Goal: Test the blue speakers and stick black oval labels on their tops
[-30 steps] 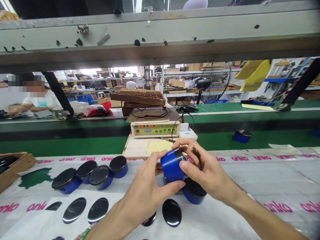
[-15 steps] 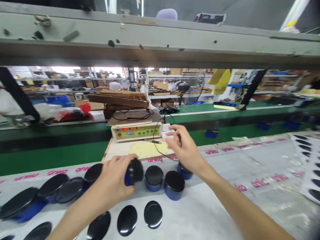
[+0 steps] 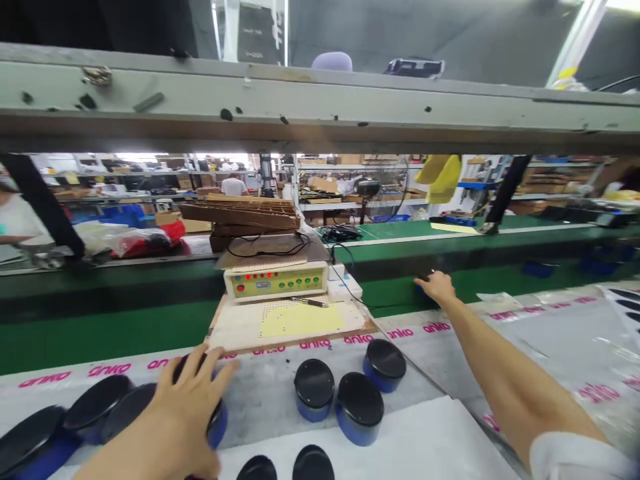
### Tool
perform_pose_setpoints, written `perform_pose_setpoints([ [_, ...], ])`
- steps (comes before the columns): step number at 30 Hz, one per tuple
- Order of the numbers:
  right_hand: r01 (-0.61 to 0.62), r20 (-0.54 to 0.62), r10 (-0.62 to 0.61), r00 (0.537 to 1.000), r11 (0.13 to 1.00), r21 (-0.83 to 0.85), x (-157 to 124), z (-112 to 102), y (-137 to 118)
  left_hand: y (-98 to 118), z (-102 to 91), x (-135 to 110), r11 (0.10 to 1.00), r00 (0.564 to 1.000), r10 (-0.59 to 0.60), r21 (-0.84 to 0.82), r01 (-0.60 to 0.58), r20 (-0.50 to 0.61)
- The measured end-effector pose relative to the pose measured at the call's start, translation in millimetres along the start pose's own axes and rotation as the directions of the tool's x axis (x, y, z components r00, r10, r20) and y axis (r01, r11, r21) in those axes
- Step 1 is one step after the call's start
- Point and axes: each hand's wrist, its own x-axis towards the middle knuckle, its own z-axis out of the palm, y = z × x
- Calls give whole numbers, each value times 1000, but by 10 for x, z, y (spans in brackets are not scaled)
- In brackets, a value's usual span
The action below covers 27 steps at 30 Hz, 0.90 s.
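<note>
My left hand (image 3: 175,420) lies palm down over a blue can with a black lid (image 3: 219,421), fingers draped across the lid, at the right end of a row of like cans (image 3: 95,403). My right arm stretches far forward to the green conveyor belt (image 3: 125,327). There my right hand (image 3: 436,287) curls its fingers round a small dark blue can (image 3: 419,285), which is mostly hidden by the hand.
Three more blue cans (image 3: 359,400) stand in front of a board with a yellow sheet (image 3: 300,320) and a tester box with lights (image 3: 275,280). Black oval discs (image 3: 313,463) lie near the front edge. A grey beam (image 3: 320,100) runs overhead. Another person (image 3: 13,220) sits far left.
My left hand has carried its can left and down into the row. My right hand has left the tester and reached out right onto the belt. The view swung right.
</note>
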Motion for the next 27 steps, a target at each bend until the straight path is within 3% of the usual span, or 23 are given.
perform_pose_setpoints([
  [3,119,114,-138,984,980,159,-90,-92,-244,387,-366,44,926,992,22,-377,27,125],
  [4,180,149,-217,965,957,229,-185,-144,-362,512,-455,55,851,991,38,-524,34,126],
  [6,306,218,-410,886,868,391,-508,-278,-610,737,-552,61,618,993,30,-783,73,116],
  [9,404,308,-673,673,683,609,-1227,-531,-923,991,-553,48,109,993,22,-988,112,115],
  [10,411,330,-746,578,616,672,-1468,-619,-1001,1048,-544,42,-59,991,39,-990,128,126],
  [11,416,347,-836,426,521,745,-1682,-703,-1064,1088,-542,37,-204,987,64,-966,159,148],
  [12,446,340,-878,338,467,763,-1857,-781,-1113,1113,-549,33,-324,979,94,-925,200,178],
  [13,497,310,-902,300,425,757,-1991,-851,-1146,1122,-567,30,-413,970,116,-878,241,212],
  [14,562,269,-910,316,408,720,-2085,-913,-1165,1117,-594,28,-473,963,116,-839,270,244],
  [16,661,164,-891,423,427,616,-2187,-1013,-1159,1085,-662,26,-536,956,41,-802,265,289],
  [17,682,114,-883,456,429,592,-2215,-1052,-1139,1064,-695,25,-546,952,-5,-798,255,307],
  [18,693,90,-885,458,418,588,-2239,-1082,-1112,1047,-723,23,-549,946,-46,-800,243,319],
  [21,719,98,-935,341,327,613,-2320,-1107,-1026,1026,-762,14,-562,949,-58,-796,227,311],
  [23,724,111,-947,301,302,620,-2360,-1076,-989,1040,-763,3,-569,959,-32,-794,214,282],
  [24,707,112,-943,313,310,635,-2365,-1054,-980,1051,-762,-3,-570,962,-26,-795,210,273],
  [27,624,96,-898,430,372,687,-2309,-992,-988,1077,-768,-11,-586,958,-33,-782,213,286],
])
